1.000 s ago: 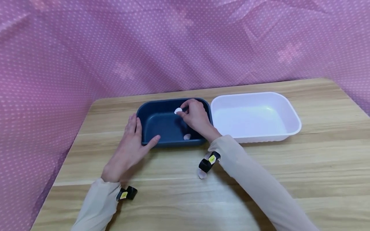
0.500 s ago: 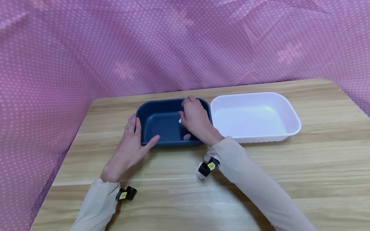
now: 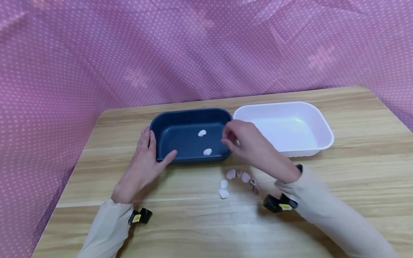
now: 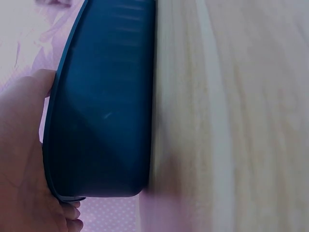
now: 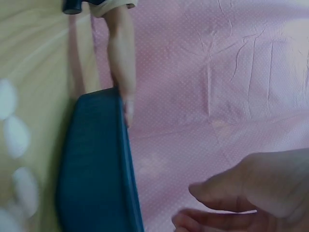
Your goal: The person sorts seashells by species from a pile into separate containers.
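Note:
Against the left end and front corner of the dark blue basin (image 3: pixel 190 143) rests my left hand (image 3: pixel 143 168), fingers straight along its side, thumb at the front rim. Inside the basin lie two white seashells, one near the middle (image 3: pixel 202 133) and one by the front wall (image 3: pixel 207 152). My right hand (image 3: pixel 248 141) hovers over where the basin meets the white basin (image 3: pixel 287 134), fingers loosely bent. In the right wrist view, thumb and fingertips (image 5: pixel 200 191) are apart with nothing between them. A curved row of seashells (image 3: pixel 245 177) lies on the table below the right hand.
The light wooden table (image 3: pixel 180 218) carries both basins side by side towards its far edge. Behind it hangs a pink dotted cloth (image 3: pixel 206 53). Black cameras (image 3: pixel 280 203) hang at both wrists, the right one just beside the shell row.
My right hand lets a seashell go in the blue basin, then moves right and towards me, out of the basin. The shell row comes into view. My left hand stays in place.

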The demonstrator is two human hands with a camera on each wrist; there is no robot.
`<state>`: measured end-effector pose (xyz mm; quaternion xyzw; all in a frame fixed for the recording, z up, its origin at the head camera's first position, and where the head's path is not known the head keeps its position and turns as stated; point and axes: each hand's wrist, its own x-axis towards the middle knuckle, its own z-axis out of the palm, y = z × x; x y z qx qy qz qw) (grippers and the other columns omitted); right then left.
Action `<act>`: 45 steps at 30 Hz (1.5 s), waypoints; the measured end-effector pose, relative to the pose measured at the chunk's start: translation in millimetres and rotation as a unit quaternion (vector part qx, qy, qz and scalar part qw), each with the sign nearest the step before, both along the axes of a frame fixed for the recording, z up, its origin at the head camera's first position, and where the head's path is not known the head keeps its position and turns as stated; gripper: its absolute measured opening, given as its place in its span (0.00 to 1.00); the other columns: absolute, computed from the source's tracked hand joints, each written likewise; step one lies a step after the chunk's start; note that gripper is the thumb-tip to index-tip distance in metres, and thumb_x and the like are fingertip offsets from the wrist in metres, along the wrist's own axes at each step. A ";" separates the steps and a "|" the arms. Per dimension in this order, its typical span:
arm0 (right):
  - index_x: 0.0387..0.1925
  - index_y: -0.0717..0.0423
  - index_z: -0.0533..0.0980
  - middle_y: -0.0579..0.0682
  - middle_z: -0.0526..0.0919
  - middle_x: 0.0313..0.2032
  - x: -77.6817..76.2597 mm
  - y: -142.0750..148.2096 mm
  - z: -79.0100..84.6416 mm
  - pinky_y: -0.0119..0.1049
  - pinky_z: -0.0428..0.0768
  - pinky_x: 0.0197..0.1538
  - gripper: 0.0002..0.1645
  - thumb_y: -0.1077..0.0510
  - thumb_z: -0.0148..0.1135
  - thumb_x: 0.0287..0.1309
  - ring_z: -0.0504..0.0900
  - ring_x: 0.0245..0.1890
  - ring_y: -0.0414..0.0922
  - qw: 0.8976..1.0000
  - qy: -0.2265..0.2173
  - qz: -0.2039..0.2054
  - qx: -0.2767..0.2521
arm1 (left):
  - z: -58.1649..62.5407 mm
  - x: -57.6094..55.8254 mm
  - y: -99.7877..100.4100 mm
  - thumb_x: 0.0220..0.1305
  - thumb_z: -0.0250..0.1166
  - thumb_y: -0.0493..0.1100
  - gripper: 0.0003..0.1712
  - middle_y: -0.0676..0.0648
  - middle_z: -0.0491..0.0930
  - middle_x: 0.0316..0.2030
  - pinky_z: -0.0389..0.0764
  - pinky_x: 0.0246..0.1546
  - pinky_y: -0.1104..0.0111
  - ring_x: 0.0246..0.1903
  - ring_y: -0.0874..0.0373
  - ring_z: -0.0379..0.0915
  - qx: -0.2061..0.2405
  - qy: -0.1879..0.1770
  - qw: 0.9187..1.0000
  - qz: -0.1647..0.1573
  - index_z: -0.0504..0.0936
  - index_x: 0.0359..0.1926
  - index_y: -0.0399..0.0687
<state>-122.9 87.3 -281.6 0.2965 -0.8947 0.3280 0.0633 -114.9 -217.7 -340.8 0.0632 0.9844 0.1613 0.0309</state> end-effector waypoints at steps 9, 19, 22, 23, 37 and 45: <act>0.31 0.58 0.80 0.44 0.79 0.26 24.6 33.5 -24.7 0.30 0.78 0.30 0.04 0.68 0.65 0.56 0.74 0.26 0.38 0.993 -0.107 0.033 0.044 | 1.1 0.4 1.2 0.60 0.42 0.79 0.63 0.43 0.21 0.74 0.43 0.70 0.45 0.73 0.47 0.19 -0.004 0.003 1.000 -0.002 0.31 0.74 0.36; 0.34 0.56 0.82 0.42 0.80 0.27 42.8 41.8 -37.7 0.29 0.78 0.32 0.08 0.67 0.70 0.50 0.76 0.26 0.36 0.987 -0.123 0.020 0.101 | 1.6 -1.2 1.0 0.60 0.41 0.79 0.63 0.43 0.21 0.74 0.43 0.70 0.45 0.73 0.48 0.18 -0.002 0.004 1.000 -0.004 0.30 0.74 0.37; 0.37 0.57 0.82 0.44 0.81 0.29 43.9 45.8 -43.5 0.30 0.78 0.34 0.12 0.69 0.70 0.48 0.76 0.28 0.37 0.985 -0.136 0.014 0.105 | 1.7 -1.3 0.4 0.60 0.41 0.79 0.63 0.43 0.20 0.74 0.42 0.70 0.46 0.73 0.49 0.17 -0.004 0.002 1.000 -0.003 0.30 0.74 0.37; 0.38 0.57 0.82 0.44 0.81 0.29 43.7 47.2 -46.0 0.30 0.78 0.34 0.13 0.69 0.70 0.48 0.76 0.28 0.37 0.985 -0.136 0.012 0.105 | 2.1 -1.0 0.6 0.60 0.41 0.80 0.63 0.43 0.20 0.74 0.42 0.70 0.46 0.73 0.49 0.17 -0.004 0.001 1.000 -0.003 0.30 0.74 0.37; 0.46 0.53 0.80 0.38 0.72 0.23 44.0 54.8 -74.5 0.29 0.70 0.26 0.18 0.61 0.71 0.52 0.69 0.24 0.36 0.987 -0.120 -0.005 0.110 | 0.7 0.6 0.5 0.59 0.42 0.80 0.64 0.44 0.20 0.74 0.42 0.70 0.47 0.73 0.50 0.17 -0.004 -0.001 1.000 0.001 0.31 0.74 0.36; 0.41 0.50 0.80 0.39 0.75 0.27 44.1 54.3 -77.4 0.29 0.73 0.29 0.14 0.62 0.72 0.51 0.71 0.27 0.37 0.988 -0.109 -0.013 0.108 | 1.0 1.5 0.9 0.59 0.42 0.79 0.64 0.43 0.21 0.74 0.43 0.69 0.45 0.73 0.47 0.20 -0.002 0.003 1.000 -0.002 0.31 0.74 0.36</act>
